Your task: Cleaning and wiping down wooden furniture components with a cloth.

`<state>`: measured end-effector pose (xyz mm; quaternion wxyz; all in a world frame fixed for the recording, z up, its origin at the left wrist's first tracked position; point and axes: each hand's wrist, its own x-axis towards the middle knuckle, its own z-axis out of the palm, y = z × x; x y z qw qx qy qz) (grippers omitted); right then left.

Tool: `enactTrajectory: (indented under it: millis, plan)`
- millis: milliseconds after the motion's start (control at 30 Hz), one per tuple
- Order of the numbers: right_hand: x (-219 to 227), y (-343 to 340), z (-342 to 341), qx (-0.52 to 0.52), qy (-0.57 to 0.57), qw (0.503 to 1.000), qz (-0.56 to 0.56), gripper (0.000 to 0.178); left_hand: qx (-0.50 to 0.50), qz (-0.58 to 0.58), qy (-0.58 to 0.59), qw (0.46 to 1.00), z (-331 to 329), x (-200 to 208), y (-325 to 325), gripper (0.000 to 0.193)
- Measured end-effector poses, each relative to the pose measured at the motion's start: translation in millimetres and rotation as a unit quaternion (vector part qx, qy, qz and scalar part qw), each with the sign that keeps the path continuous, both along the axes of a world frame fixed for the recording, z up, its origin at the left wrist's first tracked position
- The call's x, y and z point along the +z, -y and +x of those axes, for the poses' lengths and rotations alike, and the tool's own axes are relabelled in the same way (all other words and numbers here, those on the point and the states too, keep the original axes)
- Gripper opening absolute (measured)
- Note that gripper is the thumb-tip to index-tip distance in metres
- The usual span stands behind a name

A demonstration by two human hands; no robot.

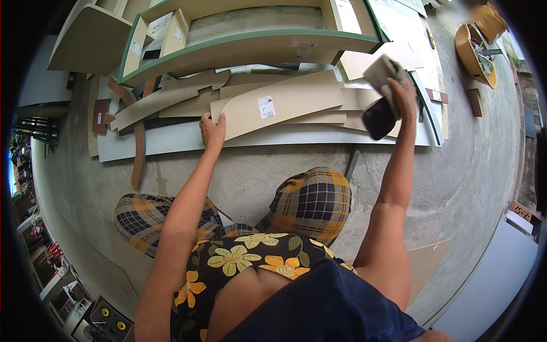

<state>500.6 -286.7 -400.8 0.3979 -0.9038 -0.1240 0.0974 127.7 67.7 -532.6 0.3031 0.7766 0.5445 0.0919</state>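
My left hand (213,131) grips the near left end of a flat beige board (302,98), its thumb on top near the rounded corner. A white label is stuck on the board's face. Out to the right, my right hand (403,98) is closed round a blurred object (380,117) with a grey-beige block-like part and a black rounded part; motion blur hides its exact kind. It appears above the right end of the boards. Under the labelled board lie several more beige boards, and a notched, curved one (171,98) lies to its left.
A green-edged wooden frame (245,48) stands across the far side. Beneath the boards lies a white panel (171,143). A curved brown strip (139,151) sticks out toward me at left. At far right are a yellow-orange tub (468,54) and a brown block (475,102).
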Motion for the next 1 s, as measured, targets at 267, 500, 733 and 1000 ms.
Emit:
enactTrajectory:
  millis: [267,500,733,1000]
  plan:
    - [-12.2,-57.9,-114.0,-0.012,0.096,0.995,0.013,0.057,0.068,-0.242,0.061,0.966,-0.1,-11.4,-14.6,0.057]
    - [-9.8,-147.0,-214.4,0.304,0.206,0.928,-0.058,0.066,0.139,-0.408,0.096,0.897,-4.8,15.9,21.3,0.047]
    - [-49.9,-157.7,-218.5,0.404,0.202,0.886,-0.106,0.053,0.058,-0.47,0.29,0.832,-15.5,5.9,43.9,0.028]
    - [-96.9,-16.7,-29.8,-0.003,0.145,0.954,-0.262,0.042,-0.034,-0.478,0.225,0.848,-12.8,18.9,39.1,0.033]
